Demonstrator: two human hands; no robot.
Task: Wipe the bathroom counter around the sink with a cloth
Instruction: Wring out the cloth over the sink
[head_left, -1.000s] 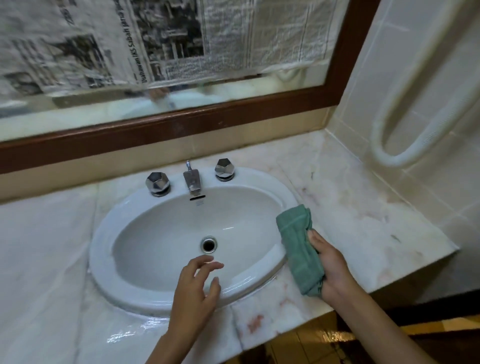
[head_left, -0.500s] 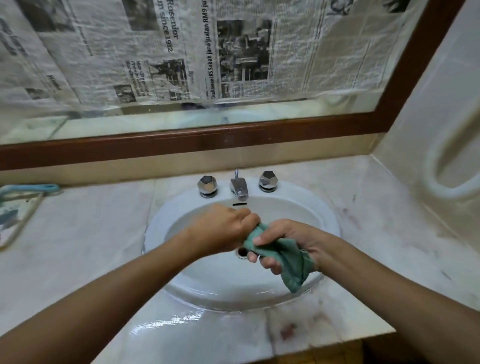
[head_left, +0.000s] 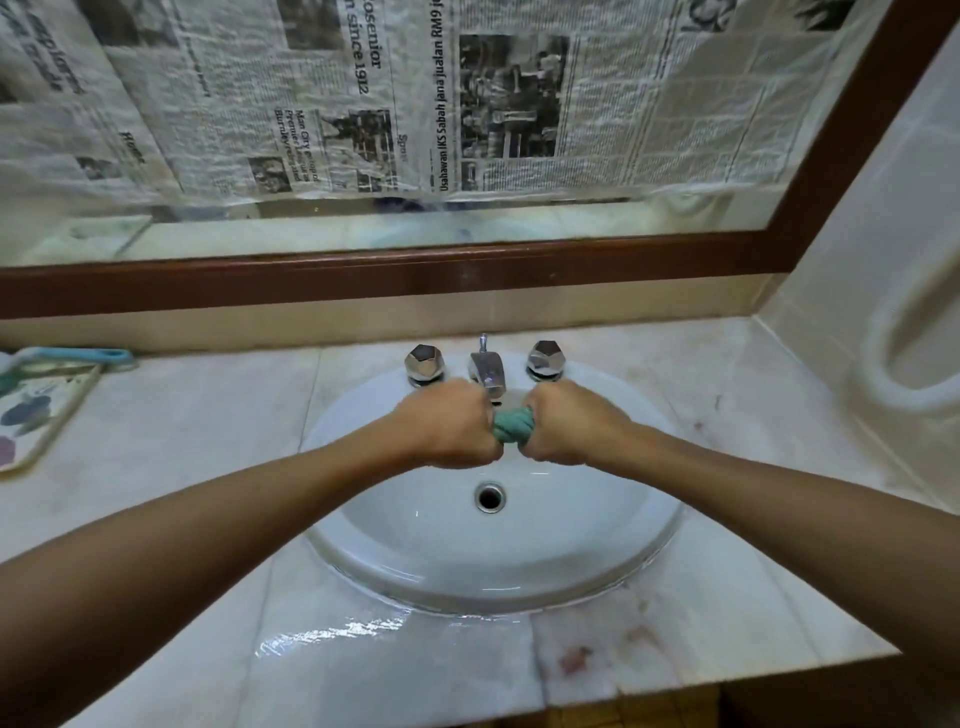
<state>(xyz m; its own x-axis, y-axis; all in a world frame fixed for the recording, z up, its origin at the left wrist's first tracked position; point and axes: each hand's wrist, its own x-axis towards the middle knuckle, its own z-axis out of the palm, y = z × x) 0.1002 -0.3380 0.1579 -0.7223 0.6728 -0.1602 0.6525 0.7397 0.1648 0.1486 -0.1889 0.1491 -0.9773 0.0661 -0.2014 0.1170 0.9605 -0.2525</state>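
Note:
Both of my fists are held over the white oval sink (head_left: 395, 566), just in front of the chrome faucet (head_left: 487, 370). My left hand (head_left: 445, 422) and my right hand (head_left: 571, 422) each grip one end of the green cloth (head_left: 511, 425). Only a short twisted knot of the cloth shows between them; the rest is hidden inside my fingers. The pale marble counter (head_left: 218, 415) surrounds the sink, with a wet patch (head_left: 332, 634) at the front left and reddish stains (head_left: 574, 660) at the front right.
Two chrome knobs (head_left: 425, 362) (head_left: 545, 357) flank the faucet. A patterned pad with a blue-handled tool (head_left: 36, 405) lies on the counter's far left. A mirror covered with newspaper (head_left: 415, 104) in a brown frame (head_left: 415, 270) runs along the back. A white looped rail (head_left: 904, 374) hangs on the right wall.
My hands moved up toward the faucet and both closed round the cloth, which is now twisted tight between them instead of hanging loose from my right hand.

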